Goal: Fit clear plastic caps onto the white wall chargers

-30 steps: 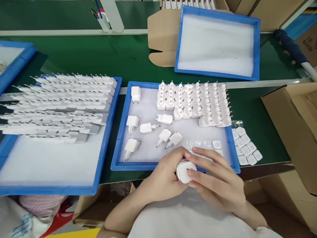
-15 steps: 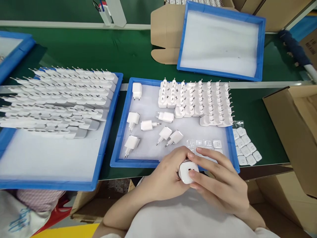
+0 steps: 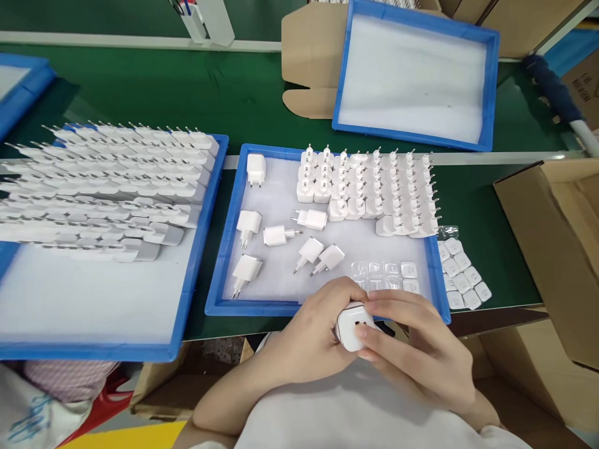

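At the near edge of the green worktop (image 3: 262,93), both hands meet over one white charger plug (image 3: 352,327), port face up toward the camera. Left hand (image 3: 311,340) cups it from the left, fingers curled shut around its body. Right hand (image 3: 421,352) closes on it from the right, fingers (image 3: 374,340) pressed on the lower front and thumb across the top edge. Plug is held in the air just in front of the middle blue tray (image 3: 224,249), above the person's white garment.

Middle tray: block of upright plugs (image 3: 374,190) packed in rows at the far right, prongs up. Seven loose plugs (image 3: 276,236) lie scattered on the white liner to the left, mostly on their sides, apart from each other. Clear film pieces (image 3: 388,271) lie in the near right corner, just beyond the right hand.

Left blue tray (image 3: 187,312): rows of plugs lying flat (image 3: 116,181) fill its far half, near half bare liner. Sheet of small white squares (image 3: 463,274) lies on the worktop just right of the middle tray. Far blue tray (image 3: 344,75) sits tilted against cardboard. Open cardboard box (image 3: 552,249) at the right edge. Another blue tray corner at far left, contents not clear.
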Available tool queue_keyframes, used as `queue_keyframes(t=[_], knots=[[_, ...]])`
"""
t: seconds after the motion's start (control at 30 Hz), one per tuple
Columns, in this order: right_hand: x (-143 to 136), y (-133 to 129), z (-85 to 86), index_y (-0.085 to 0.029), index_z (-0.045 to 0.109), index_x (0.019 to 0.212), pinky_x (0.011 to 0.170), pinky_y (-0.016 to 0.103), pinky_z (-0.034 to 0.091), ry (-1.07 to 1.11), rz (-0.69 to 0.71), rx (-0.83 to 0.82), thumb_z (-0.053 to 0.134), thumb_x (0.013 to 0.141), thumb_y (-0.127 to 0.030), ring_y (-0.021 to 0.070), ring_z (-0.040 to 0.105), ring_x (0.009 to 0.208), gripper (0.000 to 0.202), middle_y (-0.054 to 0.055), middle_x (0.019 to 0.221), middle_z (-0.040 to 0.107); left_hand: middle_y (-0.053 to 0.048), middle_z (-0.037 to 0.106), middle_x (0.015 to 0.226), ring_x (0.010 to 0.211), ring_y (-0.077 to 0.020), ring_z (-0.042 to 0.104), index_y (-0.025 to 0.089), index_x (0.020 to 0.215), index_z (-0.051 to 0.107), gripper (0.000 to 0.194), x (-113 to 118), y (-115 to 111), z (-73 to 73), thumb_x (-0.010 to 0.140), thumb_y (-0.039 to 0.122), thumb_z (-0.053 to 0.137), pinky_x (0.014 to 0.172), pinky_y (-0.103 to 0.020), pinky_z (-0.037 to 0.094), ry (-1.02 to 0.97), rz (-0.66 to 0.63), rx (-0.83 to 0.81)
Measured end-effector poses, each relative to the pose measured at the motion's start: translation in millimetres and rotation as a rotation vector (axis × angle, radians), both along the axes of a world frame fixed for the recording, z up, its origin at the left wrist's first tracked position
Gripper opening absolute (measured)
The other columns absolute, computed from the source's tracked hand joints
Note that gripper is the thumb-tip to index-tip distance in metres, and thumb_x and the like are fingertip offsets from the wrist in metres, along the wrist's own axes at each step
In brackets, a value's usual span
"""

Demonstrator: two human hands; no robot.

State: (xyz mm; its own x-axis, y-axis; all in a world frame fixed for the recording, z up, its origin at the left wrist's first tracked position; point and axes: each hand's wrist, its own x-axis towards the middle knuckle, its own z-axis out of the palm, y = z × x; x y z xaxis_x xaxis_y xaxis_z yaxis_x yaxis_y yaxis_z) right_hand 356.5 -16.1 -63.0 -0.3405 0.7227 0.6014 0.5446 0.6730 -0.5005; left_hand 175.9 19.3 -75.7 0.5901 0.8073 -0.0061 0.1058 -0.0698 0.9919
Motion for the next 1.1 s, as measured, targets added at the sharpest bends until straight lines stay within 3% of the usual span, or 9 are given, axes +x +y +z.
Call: queue_keyframes(t=[0.3, 0.67, 0.8, 0.9, 1.0, 1.1], knots=[[0.9, -2.8, -2.4, -0.016, 0.072, 0.109, 0.085, 0.037, 0.066, 0.011, 0.025, -0.028, 0.063, 0.093, -0.006, 0.0239, 0.067, 0.112, 0.020, 0.011, 0.108, 0.068, 0.001, 0.057, 0.085, 0.076, -0.0146, 0.058, 0.020, 0.094, 0.053, 0.021, 0.2, -0.6, 0.7, 0.083, 0.017, 0.070, 0.066, -0.025, 0.046, -0.012, 0.001, 0.023], [3.8, -3.7, -6.8, -0.008, 0.069, 0.114, 0.094, 0.040, 0.062, 0.054, 0.099, -0.062, 0.059, 0.088, 0.004, 0.0262, 0.063, 0.118, 0.030, 0.015, 0.119, 0.061, 0.001, 0.056, 0.083, 0.075, -0.0152, 0.056, 0.021, 0.095, 0.051, 0.018, 0.5, 0.0, 2.0, 0.084, 0.018, 0.066, 0.066, -0.026, 0.044, -0.009, -0.004, 0.030], [2.9, -0.6, -6.8, -0.012, 0.069, 0.111, 0.088, 0.040, 0.063, 0.062, 0.080, -0.019, 0.058, 0.093, -0.004, 0.0255, 0.065, 0.112, 0.023, 0.013, 0.110, 0.064, 0.000, 0.054, 0.087, 0.075, -0.0150, 0.053, 0.021, 0.102, 0.050, 0.026, -2.1, 2.0, 0.8, 0.080, 0.017, 0.064, 0.068, -0.027, 0.044, -0.104, -0.068, 0.050], [-0.2, 5.5, -8.4, -0.013, 0.065, 0.116, 0.088, 0.036, 0.063, 0.184, 0.110, -0.024, 0.058, 0.098, -0.012, 0.0212, 0.067, 0.104, 0.020, 0.010, 0.103, 0.066, -0.002, 0.050, 0.089, 0.074, -0.0158, 0.050, 0.020, 0.110, 0.049, 0.030, -6.1, 3.5, -0.7, 0.085, 0.031, 0.061, 0.067, -0.029, 0.043, -0.277, -0.159, -0.027], [-3.4, 11.6, -13.6, -0.016, 0.057, 0.127, 0.088, 0.035, 0.063, 0.379, 0.140, -0.060, 0.067, 0.096, -0.025, 0.0193, 0.070, 0.099, 0.034, 0.009, 0.103, 0.068, -0.005, 0.051, 0.093, 0.080, -0.0186, 0.051, 0.017, 0.111, 0.052, 0.037, -9.0, 3.9, -0.7, 0.095, 0.051, 0.050, 0.070, -0.031, 0.044, -0.369, -0.210, -0.161], [-5.1, 15.4, -19.6, -0.015, 0.058, 0.125, 0.089, 0.035, 0.063, 0.419, 0.154, -0.030, 0.075, 0.091, -0.031, 0.0209, 0.071, 0.102, 0.041, 0.010, 0.106, 0.070, -0.007, 0.053, 0.095, 0.082, -0.0190, 0.050, 0.016, 0.107, 0.056, 0.038, -9.1, 2.7, 1.4, 0.101, 0.051, 0.042, 0.075, -0.032, 0.043, -0.357, -0.201, -0.189]])
